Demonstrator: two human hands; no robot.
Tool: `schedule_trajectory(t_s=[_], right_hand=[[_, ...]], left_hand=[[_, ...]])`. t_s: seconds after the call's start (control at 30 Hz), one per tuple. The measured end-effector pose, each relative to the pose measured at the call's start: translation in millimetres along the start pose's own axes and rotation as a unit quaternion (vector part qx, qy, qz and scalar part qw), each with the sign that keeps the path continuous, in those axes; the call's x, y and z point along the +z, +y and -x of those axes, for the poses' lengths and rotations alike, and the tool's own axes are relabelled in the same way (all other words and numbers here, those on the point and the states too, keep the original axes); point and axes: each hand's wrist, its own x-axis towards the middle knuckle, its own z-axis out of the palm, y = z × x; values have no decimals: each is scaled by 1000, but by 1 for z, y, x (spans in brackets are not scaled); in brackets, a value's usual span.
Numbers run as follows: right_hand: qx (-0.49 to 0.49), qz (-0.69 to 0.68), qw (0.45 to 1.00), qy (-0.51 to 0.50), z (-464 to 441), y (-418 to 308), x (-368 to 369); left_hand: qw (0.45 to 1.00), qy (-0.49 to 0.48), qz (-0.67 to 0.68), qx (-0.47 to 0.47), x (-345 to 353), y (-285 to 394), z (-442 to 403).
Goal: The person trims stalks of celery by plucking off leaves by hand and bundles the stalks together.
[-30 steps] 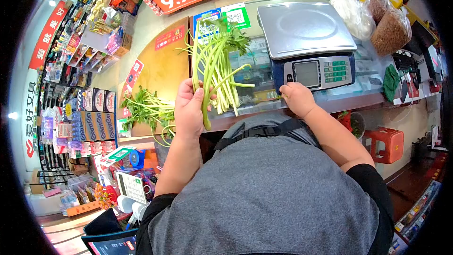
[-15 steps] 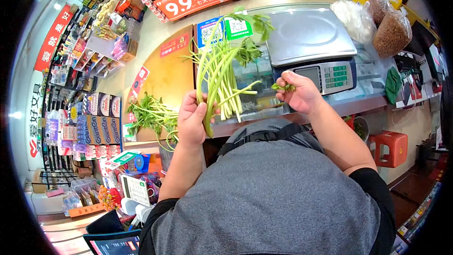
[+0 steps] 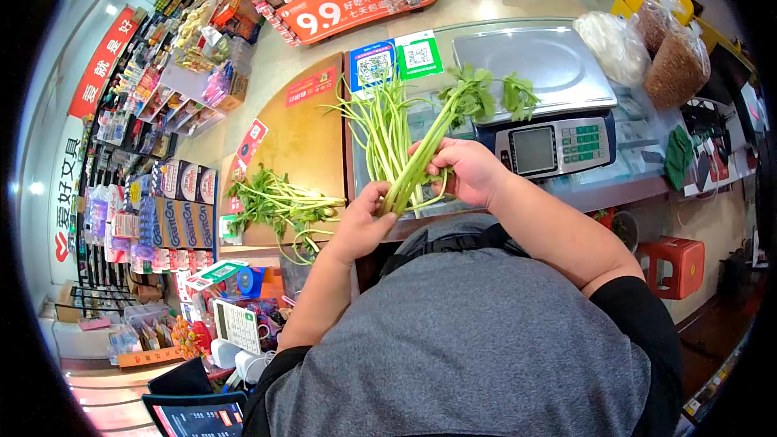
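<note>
My left hand [image 3: 366, 222] is closed around the lower end of a celery stalk [image 3: 426, 147], which slants up to the right with leaves at its top. My right hand [image 3: 471, 170] pinches at the side of this same stalk, a little above the left one; the exact spot under its fingers is partly hidden. Behind the hands, a bundle of bare celery stalks [image 3: 379, 125] lies on the glass counter. To the left, leafy trimmings [image 3: 283, 201] with thin stems lie on the brown board, some hanging over its front edge.
A digital scale [image 3: 558, 146] stands to the right of the stalks, with plastic bags [image 3: 676, 57] beyond it. Payment code cards [image 3: 418, 55] lie at the back. A red stool [image 3: 678, 267] is at the lower right, and a calculator [image 3: 237, 325] at the lower left.
The held stalk has swung from upright to a rightward slant. My right hand has moved left from near the scale onto the stalk; the leaf bit it held no longer shows.
</note>
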Motion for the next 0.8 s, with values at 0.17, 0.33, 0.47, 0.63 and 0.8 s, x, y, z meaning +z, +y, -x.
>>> schedule_trajectory(t_s=[0.17, 0.33, 0.47, 0.63, 0.8], right_hand=[[-24, 292, 955, -39, -14, 18, 11], [-73, 448, 891, 1, -4, 16, 27], [-58, 339, 936, 80, 9, 11, 12], [-171, 237, 949, 121, 12, 8, 4], [-159, 328, 915, 172, 16, -1, 8]], left_hand=[[990, 17, 140, 26, 4, 24, -29], [988, 37, 149, -18, 11, 52, -50], [964, 73, 246, -70, 20, 57, -52], [965, 87, 241, -60, 29, 56, -56], [980, 117, 162, -26, 38, 54, -65]])
